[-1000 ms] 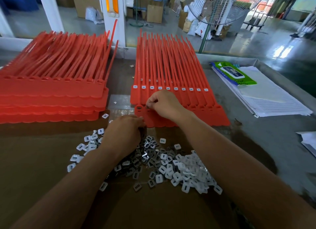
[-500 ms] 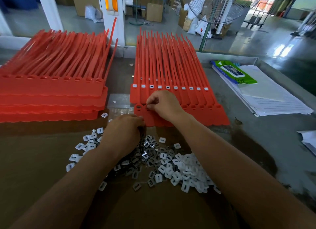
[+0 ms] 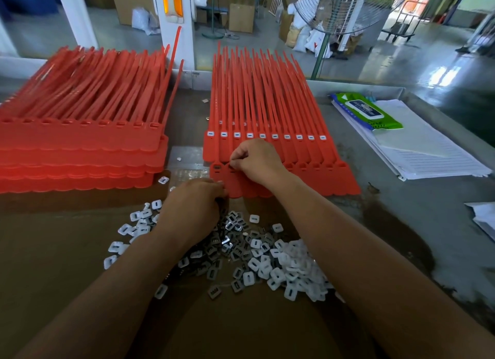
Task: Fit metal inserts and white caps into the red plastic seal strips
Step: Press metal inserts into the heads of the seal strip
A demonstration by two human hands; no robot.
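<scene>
Pinched thumb and forefinger of the right hand [image 3: 257, 163] press a small piece, hidden by the fingertips, onto the second socket of the front seal strip [image 3: 334, 183]. Judging by the dark filling in the first socket [image 3: 217, 167], it is probably a metal insert. Just at 7 o'clock of it, the left hand [image 3: 195, 206] has its fingers curled down over the strip's near edge and the top of the parts pile [image 3: 254, 257]; whether it grips anything cannot be told. It likely steadies the strip with the next piece at the ready. The pile lies at 6 o'clock of the strips, which makes each reach short.

Counted: two stacks of red strips, the uncapped stack [image 3: 80, 144] at 9 o'clock and the working stack [image 3: 267, 91] at 12. Ten white caps [image 3: 262, 136] sit in one row just behind the right hand. Loose caps and inserts are too many to count. At 2 o'clock lie one green wipes pack [image 3: 367, 112] and one sheaf of lined paper [image 3: 428, 155].
</scene>
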